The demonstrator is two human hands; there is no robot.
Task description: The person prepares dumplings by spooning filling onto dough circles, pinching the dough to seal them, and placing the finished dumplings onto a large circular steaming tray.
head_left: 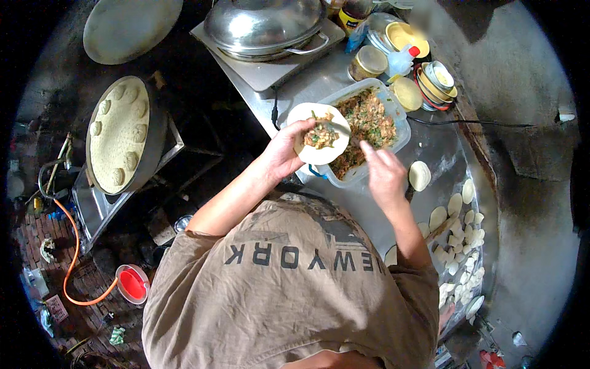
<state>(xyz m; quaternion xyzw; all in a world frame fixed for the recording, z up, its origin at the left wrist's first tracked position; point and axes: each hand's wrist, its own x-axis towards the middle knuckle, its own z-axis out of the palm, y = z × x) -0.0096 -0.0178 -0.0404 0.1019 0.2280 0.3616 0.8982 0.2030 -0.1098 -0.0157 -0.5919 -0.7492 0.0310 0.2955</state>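
Note:
My left hand (286, 147) holds a round dough wrapper (303, 147) up beside the near left rim of a clear plastic tub (402, 132). A mound of minced filling (322, 136) with green bits sits on the wrapper. More of the same filling mix (372, 120) lies in the tub. My right hand (387, 177) is closed over the tub's near right side, gripping a thin, flat spatula-like tool (342, 128). The tool's tip reaches the wrapper's right edge, while its handle is mostly hidden in my fingers.
Flat dough rounds (420, 176) and several small dough pieces (464, 246) lie on the metal table at right. Jars (369, 63) and stacked bowls (433, 86) stand behind the tub. A lidded pan (264, 27) is at the back; a large pan (120, 138) holds filled buns at left.

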